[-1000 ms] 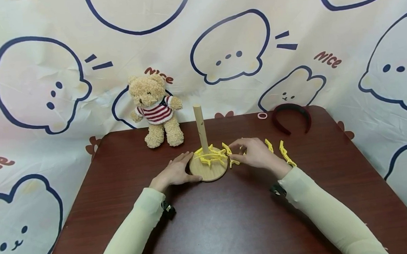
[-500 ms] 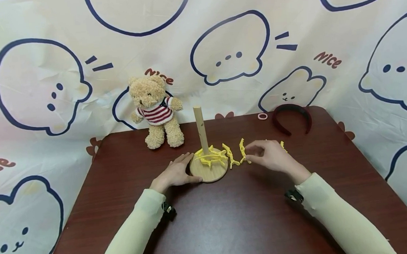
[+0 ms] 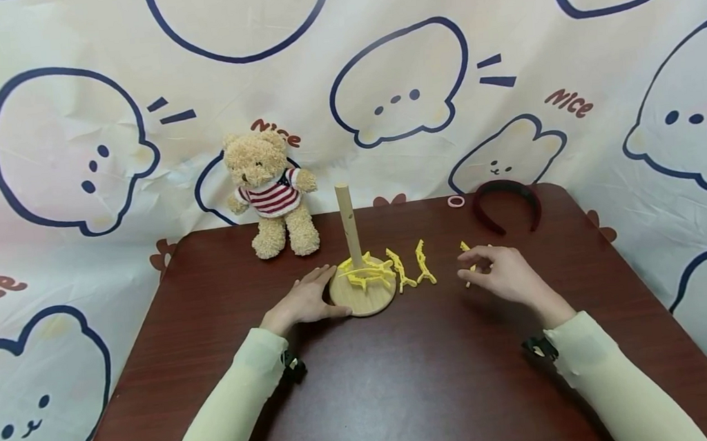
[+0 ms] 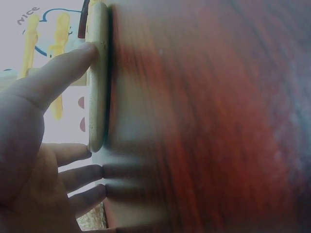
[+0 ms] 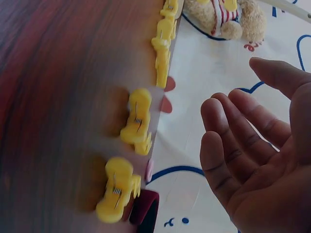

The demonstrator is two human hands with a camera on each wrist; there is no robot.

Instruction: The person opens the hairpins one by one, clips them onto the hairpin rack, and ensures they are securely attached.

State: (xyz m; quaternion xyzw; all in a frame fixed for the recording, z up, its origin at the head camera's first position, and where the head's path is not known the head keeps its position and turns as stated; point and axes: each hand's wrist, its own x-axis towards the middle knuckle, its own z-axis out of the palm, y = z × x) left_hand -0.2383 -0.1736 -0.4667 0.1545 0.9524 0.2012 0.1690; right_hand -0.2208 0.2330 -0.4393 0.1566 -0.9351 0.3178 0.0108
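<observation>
A wooden stand (image 3: 347,221), an upright rod on a round base, stands mid-table. My left hand (image 3: 305,298) grips the left rim of its base, thumb at the near side; in the left wrist view the thumb (image 4: 68,73) lies against the base (image 4: 98,82). Several yellow claw clips (image 3: 367,275) hang or lie round the rod's foot. Two more clips (image 3: 424,263) are right of the base. My right hand (image 3: 499,271) hovers farther right, partly covering another clip (image 3: 465,246). In the right wrist view its loosely bent fingers hold nothing, apart from the clips (image 5: 115,189).
A teddy bear (image 3: 272,192) in a striped shirt sits at the back, left of the rod. Toward the back right edge lie a dark red headband (image 3: 505,186) and a small pink ring (image 3: 455,201). A patterned cloth (image 3: 380,87) hangs behind the brown table (image 3: 404,383).
My right hand has moved right, away from the base, baring two clips beside it and covering those farther right. The left hand and the stand have stayed put.
</observation>
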